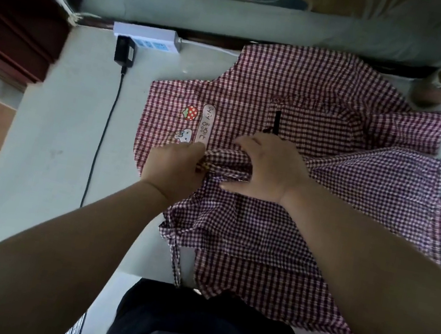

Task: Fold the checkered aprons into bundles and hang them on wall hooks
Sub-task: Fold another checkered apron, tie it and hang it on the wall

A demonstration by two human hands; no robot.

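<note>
Gripping checkered apron [260,233], pink label [206,124] (Korean lettering)

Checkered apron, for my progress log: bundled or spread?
Mostly spread: apron lies wide on the table; left hand and right hand grip one middle fold.

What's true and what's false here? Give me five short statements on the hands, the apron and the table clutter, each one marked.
1. The left hand pinches a bunched fold of the checkered apron. True.
2. The apron hangs from a wall hook. False: it lies spread on the table.
3. A black adapter sits in the white power strip at the table's far edge. True.
4. The right hand covers the strawberry patch. False: the patch is in plain view, beyond the left hand.
5. The right hand is off the apron. False: it holds the same fold from the other side.
</note>
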